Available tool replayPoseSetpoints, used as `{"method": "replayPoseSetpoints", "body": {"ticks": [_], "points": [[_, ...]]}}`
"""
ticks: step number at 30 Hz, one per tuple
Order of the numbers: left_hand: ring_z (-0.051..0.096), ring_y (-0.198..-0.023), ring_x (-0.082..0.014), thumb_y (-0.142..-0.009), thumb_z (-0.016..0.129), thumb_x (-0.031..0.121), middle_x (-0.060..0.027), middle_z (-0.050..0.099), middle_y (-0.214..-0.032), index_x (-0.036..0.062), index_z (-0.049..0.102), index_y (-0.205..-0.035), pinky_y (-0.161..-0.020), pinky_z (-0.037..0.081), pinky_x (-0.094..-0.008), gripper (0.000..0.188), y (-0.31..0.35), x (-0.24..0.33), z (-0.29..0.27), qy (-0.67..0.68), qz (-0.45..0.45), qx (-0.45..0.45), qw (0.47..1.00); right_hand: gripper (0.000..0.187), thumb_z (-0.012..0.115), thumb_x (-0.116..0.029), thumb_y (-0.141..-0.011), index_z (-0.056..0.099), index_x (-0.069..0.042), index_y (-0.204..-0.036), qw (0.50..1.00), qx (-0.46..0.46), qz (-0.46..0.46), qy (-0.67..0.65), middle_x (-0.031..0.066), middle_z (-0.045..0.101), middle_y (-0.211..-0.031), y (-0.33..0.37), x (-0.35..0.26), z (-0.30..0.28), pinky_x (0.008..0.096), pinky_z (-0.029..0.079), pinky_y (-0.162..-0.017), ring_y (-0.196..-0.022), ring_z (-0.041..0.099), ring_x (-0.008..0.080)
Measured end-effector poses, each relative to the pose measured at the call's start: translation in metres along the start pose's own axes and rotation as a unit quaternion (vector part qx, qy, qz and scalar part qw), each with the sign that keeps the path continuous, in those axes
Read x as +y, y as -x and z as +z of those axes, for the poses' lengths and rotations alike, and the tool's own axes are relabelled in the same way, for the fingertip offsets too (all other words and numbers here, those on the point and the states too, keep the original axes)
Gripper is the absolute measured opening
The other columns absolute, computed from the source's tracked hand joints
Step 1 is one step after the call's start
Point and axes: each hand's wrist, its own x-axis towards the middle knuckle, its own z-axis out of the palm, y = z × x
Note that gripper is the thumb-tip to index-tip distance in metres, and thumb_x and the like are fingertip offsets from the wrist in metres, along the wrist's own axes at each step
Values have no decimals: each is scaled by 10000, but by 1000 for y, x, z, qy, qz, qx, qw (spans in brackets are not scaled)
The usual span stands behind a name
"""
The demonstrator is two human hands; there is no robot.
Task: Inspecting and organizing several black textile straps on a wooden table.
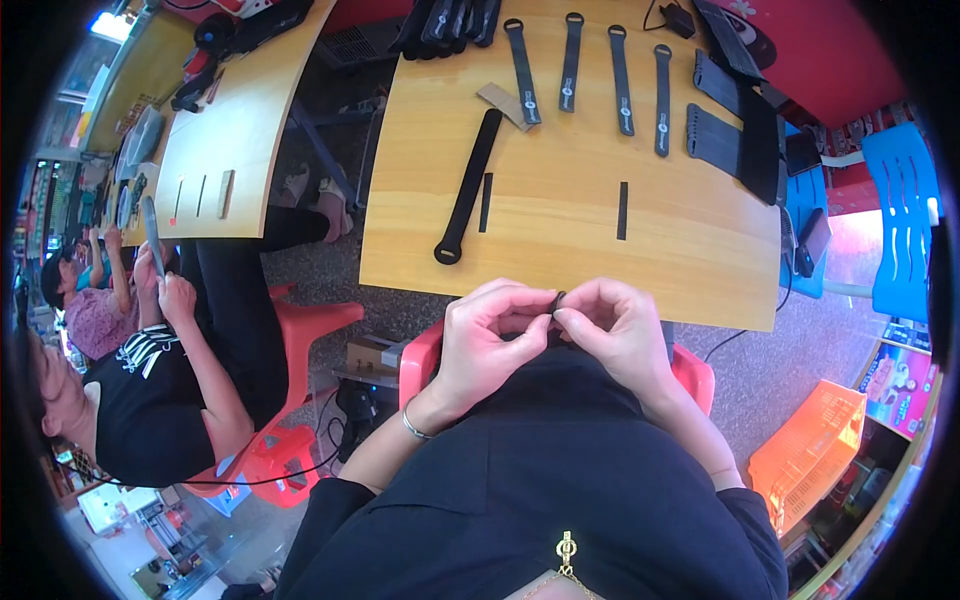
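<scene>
Just past the near table edge, my left hand (488, 338) and my right hand (622, 335) meet fingertip to fingertip. Both pinch a small dark strap (559, 298); most of it is hidden by my fingers. Ahead on the wooden table (550, 250) lies a black strap (468, 190) with a slotted round end, slanting toward me. Two short black strips, a left one (486, 203) and a right one (622, 211), lie near the table's middle. Farther back, several dark straps (621, 85) with ring ends and pale printing lie in a spaced row.
Dark straps are bunched at the back left (450, 28) and fanned at the right (715, 135). A cardboard piece (505, 104) lies among the straps. A co-worker (150, 390) sits left at another table (225, 130). An orange crate (808, 455) and blue chair (900, 220) stand right.
</scene>
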Motion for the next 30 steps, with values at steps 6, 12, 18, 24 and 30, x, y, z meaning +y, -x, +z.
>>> {"method": "replayPoseSetpoints", "body": {"ticks": [6, 12, 18, 24, 30], "points": [[676, -808, -157, -767, 638, -75, -105, 644, -882, -48, 655, -989, -712, 569, -249, 224, 0, 3, 0, -86, 35, 8, 996, 55, 643, -30, -806, 619, 4, -842, 999, 19, -19, 44, 24, 642, -747, 1, -2, 4, 194, 495, -620, -652, 599, 60], [687, -750, -174, -767, 679, -21, -102, 650, -796, -38, 615, -906, -684, 564, -259, 154, 1, 0, 4, -152, 79, 47, 984, 72, 669, -35, -791, 633, 11, -833, 991, 52, -68, 107, 32, 658, -717, 1, -3, 9, 197, 502, -594, -634, 618, 60], [648, -803, -140, -778, 670, -70, -134, 639, -841, 0, 416, -806, -713, 556, -264, 265, 3, -5, 3, -182, 93, 27, 979, 77, 673, -39, -786, 622, 11, -813, 986, 70, -83, 127, 39, 655, -704, 0, -1, 11, 204, 508, -591, -632, 625, 66], [622, -789, -105, -779, 668, -70, -126, 634, -824, 12, 398, -774, -693, 545, -251, 282, 3, -10, 4, -173, 92, 26, 980, 59, 647, -18, -785, 596, 10, -781, 988, 70, -71, 118, 35, 636, -676, 0, 0, 14, 202, 503, -578, -622, 618, 60], [605, -796, -86, -780, 633, -98, -86, 605, -823, 39, 359, -782, -695, 544, -248, 306, 1, -8, 5, -55, 1, 30, 998, 51, 635, -11, -770, 588, 8, -771, 987, 72, -67, 128, 30, 624, -656, -1, 6, 15, 203, 488, -557, -591, 596, 56]]}}
